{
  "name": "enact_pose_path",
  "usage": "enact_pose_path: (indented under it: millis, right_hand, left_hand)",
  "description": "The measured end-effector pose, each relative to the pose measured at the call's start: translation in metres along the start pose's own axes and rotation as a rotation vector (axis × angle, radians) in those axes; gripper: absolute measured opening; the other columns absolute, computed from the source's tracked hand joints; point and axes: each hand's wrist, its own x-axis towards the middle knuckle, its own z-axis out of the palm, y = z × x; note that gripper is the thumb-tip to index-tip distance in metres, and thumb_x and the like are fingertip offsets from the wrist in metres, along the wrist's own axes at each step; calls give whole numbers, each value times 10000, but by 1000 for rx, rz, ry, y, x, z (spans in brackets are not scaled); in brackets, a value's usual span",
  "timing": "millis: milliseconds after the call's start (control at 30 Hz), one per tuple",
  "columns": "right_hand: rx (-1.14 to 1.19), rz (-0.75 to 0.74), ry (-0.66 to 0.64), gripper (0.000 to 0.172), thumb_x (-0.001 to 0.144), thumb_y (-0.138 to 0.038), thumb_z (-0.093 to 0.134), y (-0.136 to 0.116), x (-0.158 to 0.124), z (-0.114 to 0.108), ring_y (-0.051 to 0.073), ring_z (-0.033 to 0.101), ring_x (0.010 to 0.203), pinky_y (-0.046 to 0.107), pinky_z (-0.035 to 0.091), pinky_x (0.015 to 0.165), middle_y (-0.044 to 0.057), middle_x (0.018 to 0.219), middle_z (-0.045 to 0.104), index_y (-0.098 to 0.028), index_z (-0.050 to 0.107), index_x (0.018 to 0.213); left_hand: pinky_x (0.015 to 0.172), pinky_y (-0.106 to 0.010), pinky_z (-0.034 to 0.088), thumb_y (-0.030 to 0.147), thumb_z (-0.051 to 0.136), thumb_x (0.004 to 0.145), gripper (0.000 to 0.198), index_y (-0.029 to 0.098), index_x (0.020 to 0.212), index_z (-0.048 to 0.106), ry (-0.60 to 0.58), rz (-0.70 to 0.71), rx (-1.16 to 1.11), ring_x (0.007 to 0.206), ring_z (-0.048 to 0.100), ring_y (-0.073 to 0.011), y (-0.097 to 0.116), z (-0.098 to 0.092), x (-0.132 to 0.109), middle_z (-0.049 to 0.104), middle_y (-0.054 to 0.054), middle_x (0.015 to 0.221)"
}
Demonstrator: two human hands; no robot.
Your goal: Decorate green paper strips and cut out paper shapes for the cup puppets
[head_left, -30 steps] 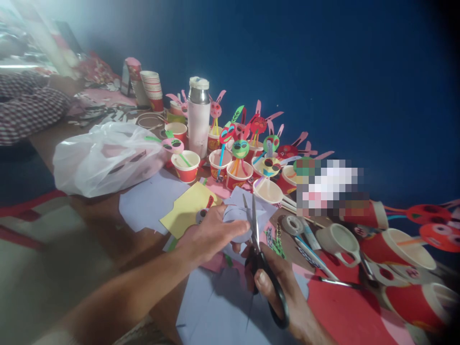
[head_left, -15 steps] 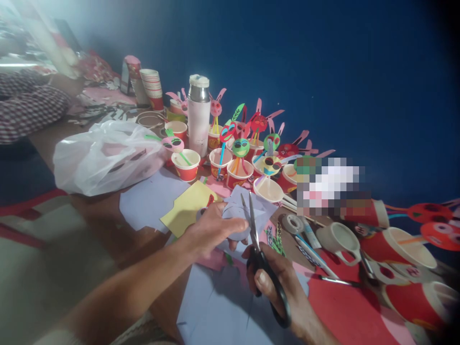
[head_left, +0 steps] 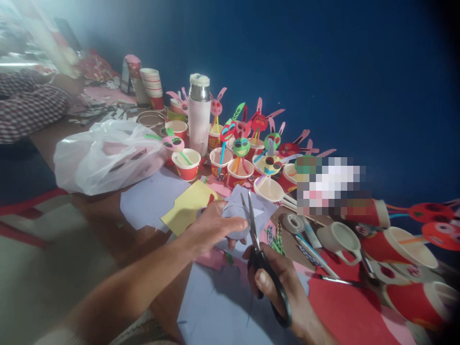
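Note:
My left hand (head_left: 212, 227) pinches a lavender paper piece (head_left: 240, 216) and holds it up over the table. My right hand (head_left: 278, 285) grips black-handled scissors (head_left: 260, 256), fingers through the loops. The blades point up and away, slightly apart, with their tips in the lavender paper beside my left thumb. Below both hands lies a larger lavender sheet (head_left: 219, 306).
Red paper cups (head_left: 186, 165) with paper faces on sticks crowd the middle. A steel flask (head_left: 199, 115), a white plastic bag (head_left: 104, 155), a yellow sheet (head_left: 189, 206), a tape roll (head_left: 292, 224), a white mug (head_left: 338, 239) and red paper (head_left: 345, 311) lie around. Another person's checked sleeve (head_left: 25, 105) is far left.
The scissors and the paper piece have shifted slightly up and left. The blades have opened a little in the paper.

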Motion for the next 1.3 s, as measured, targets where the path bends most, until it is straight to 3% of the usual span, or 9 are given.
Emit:
enact_pose_path:
  millis: [333, 667, 1100, 1300]
  right_hand:
    - [4, 32, -23, 507, 801, -694, 553, -3, 1, -2, 126, 426, 506, 263, 333, 517, -35, 564, 494, -187, 569, 811]
    - [12, 15, -6, 482, 798, -663, 584, -6, 2, -2, 111, 411, 484, 243, 313, 476, -35, 562, 484, -182, 569, 765]
    - [64, 119, -19, 552, 740, -716, 618, -5, 2, -5, 99, 408, 459, 211, 319, 438, -39, 523, 469, -169, 563, 783]
    - [75, 104, -29, 538, 770, -705, 597, -6, 1, -4, 93, 412, 455, 207, 327, 442, -41, 526, 472, -168, 571, 799]
  left_hand:
    - [354, -160, 412, 246, 651, 609, 124, 132, 621, 605, -3, -30, 7, 390, 519, -82, 8, -1, 0, 608, -2, 500]
    - [338, -161, 389, 252, 672, 592, 144, 138, 623, 590, 8, -75, 12, 404, 541, -98, 8, -5, 1, 599, -2, 493]
    - [348, -163, 405, 316, 717, 589, 231, 130, 673, 609, 17, -121, 66, 404, 532, -85, 11, -9, 1, 606, 15, 505]
    - [340, -150, 393, 382, 705, 632, 283, 124, 593, 596, 0, -31, 57, 378, 482, -60, 10, -10, 3, 557, 21, 465]
